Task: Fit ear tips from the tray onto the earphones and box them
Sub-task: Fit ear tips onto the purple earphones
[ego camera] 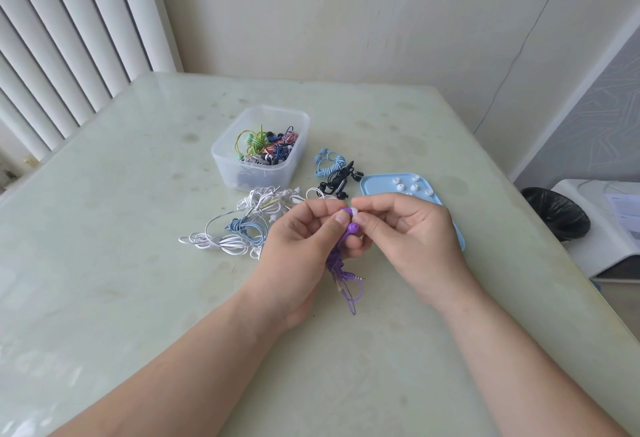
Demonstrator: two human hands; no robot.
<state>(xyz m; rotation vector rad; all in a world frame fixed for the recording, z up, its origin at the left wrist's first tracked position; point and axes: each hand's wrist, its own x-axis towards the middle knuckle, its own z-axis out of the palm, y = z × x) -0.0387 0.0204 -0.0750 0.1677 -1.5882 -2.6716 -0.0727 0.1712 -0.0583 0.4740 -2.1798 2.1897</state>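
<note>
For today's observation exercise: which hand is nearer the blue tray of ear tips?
Right. The right hand overlaps the blue tray in view; the left hand is off to its left, apart.

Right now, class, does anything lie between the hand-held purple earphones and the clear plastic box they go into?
Only tangled white earphone cables lie on the table between the purple earphones and the clear plastic box; nothing higher blocks.

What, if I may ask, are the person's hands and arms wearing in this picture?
Nothing shows on them: the left hand and right hand are bare, with no gloves, rings or watch in view, and both forearms are uncovered to the frame's edge, no sleeve visible.
</note>
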